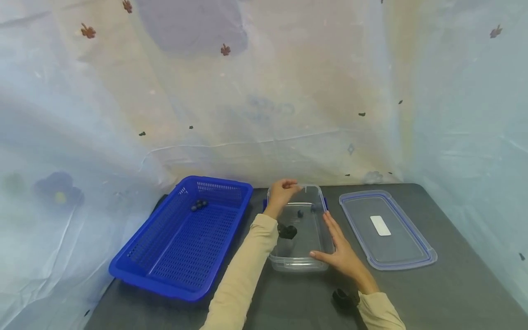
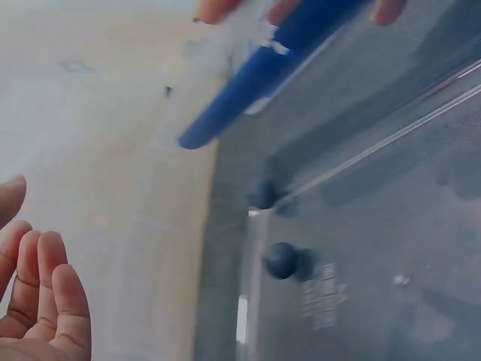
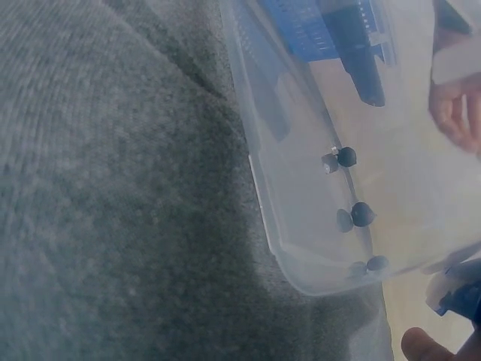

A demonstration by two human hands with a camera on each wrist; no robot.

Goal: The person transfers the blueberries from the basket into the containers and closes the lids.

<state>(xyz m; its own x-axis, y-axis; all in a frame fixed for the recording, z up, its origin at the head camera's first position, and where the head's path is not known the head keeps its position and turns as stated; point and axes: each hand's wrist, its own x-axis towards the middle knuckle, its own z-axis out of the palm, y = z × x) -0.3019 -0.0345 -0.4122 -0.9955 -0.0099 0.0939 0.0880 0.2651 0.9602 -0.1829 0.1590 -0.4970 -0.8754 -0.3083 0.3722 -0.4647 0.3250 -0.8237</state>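
My left hand (image 1: 282,197) is over the far left part of a clear plastic container (image 1: 303,263) with blue side latches. Its fingers (image 2: 64,301) are loosely bent, with nothing visible between them and the thumb in the left wrist view. Along the container's right wall lies my right hand (image 1: 340,252), fingers fairly straight against the outside and thumb spread toward the near rim. Inside the container are a few small round dark-blue balls, like blueberries; one ball (image 2: 282,260) shows near the wall, another ball (image 3: 362,214) through the plastic.
To the left, a blue perforated basket (image 1: 165,291) holds several similar dark balls (image 1: 199,205) near its far end. A clear lid (image 1: 396,247) with a blue seal and white label lies at right on the dark grey table (image 1: 449,293). A patterned plastic curtain (image 1: 288,91) hangs behind.
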